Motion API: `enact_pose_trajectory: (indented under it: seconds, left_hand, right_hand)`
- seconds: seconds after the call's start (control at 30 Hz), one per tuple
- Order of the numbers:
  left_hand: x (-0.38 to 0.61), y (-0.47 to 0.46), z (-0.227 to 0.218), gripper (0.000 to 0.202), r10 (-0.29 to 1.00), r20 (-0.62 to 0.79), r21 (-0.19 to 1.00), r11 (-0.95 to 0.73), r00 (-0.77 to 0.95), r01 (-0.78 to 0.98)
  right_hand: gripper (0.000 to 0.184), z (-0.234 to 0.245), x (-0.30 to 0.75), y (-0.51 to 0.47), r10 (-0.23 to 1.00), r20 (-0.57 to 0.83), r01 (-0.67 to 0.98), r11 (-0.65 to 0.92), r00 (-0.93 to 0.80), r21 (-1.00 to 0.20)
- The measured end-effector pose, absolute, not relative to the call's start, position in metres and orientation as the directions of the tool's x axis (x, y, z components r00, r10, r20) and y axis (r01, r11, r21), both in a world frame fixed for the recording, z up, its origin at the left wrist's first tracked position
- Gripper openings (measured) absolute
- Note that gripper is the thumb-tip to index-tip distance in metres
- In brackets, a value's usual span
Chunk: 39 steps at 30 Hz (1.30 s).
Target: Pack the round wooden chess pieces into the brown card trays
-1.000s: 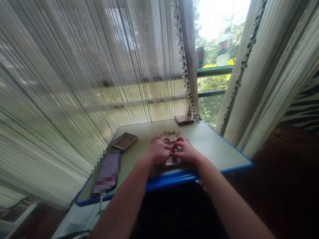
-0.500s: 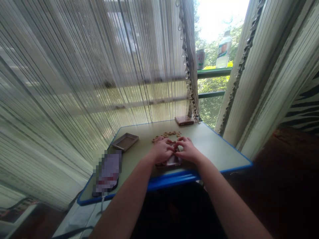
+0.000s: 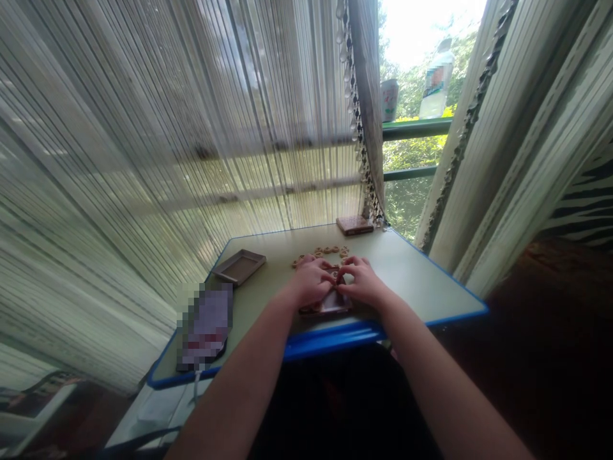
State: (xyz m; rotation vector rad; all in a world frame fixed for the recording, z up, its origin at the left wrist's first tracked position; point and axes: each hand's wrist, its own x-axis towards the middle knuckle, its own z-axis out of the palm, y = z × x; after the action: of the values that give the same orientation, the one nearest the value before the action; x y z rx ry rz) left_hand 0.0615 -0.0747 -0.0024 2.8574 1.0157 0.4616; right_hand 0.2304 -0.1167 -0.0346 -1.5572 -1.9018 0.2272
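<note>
My left hand (image 3: pixel 311 283) and my right hand (image 3: pixel 364 282) rest together over a small dark tray (image 3: pixel 330 305) near the front edge of a pale table (image 3: pixel 416 281). The fingers of both hands are curled and meet above the tray, pinching something too small to make out. Several small tan ring-shaped pieces (image 3: pixel 327 251) lie on the table just beyond my fingertips.
An empty dark tray (image 3: pixel 239 266) lies at the left of the table, a flat brown box (image 3: pixel 354 225) at the far edge, a blurred pouch (image 3: pixel 205 327) at the near left corner. Striped curtains hang around; a can (image 3: pixel 389 100) and bottle (image 3: pixel 437 78) stand on the window rail.
Both hands have stayed over the small tray, their fingers shifting slightly closer together. The camera has tilted a little.
</note>
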Motion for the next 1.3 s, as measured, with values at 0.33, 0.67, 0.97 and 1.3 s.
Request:
enact_pose_trajectory:
  seconds: [0.33, 0.67, 0.97, 1.3]
  left_hand:
    - [0.060, -0.072, -0.004, 0.027, 0.613, 0.309, 0.177, -0.788, 0.727, 0.589]
    - [0.052, -0.063, -0.002, 0.026, 0.745, 0.460, 0.320, -0.647, 0.483, 0.692]
    - [0.035, -0.022, 0.028, 0.032, 0.868, 0.189, 0.272, -0.495, 0.459, 0.825]
    - [0.020, 0.011, 0.015, 0.040, 0.793, 0.019, 0.347, -0.577, 0.609, 0.740]
  right_hand:
    - [0.013, -0.036, 0.232, -0.114, 0.915, 0.397, 0.805, 0.290, -0.074, -0.518]
    - [0.017, -0.040, 0.235, -0.111, 0.889, 0.458, 0.757, 0.299, 0.000, -0.580]
    - [0.026, 0.001, 0.239, -0.073, 0.924, 0.381, 0.727, 0.247, 0.021, -0.641]
    - [0.022, -0.005, 0.265, -0.032, 0.918, 0.134, 0.737, 0.381, -0.373, -0.559]
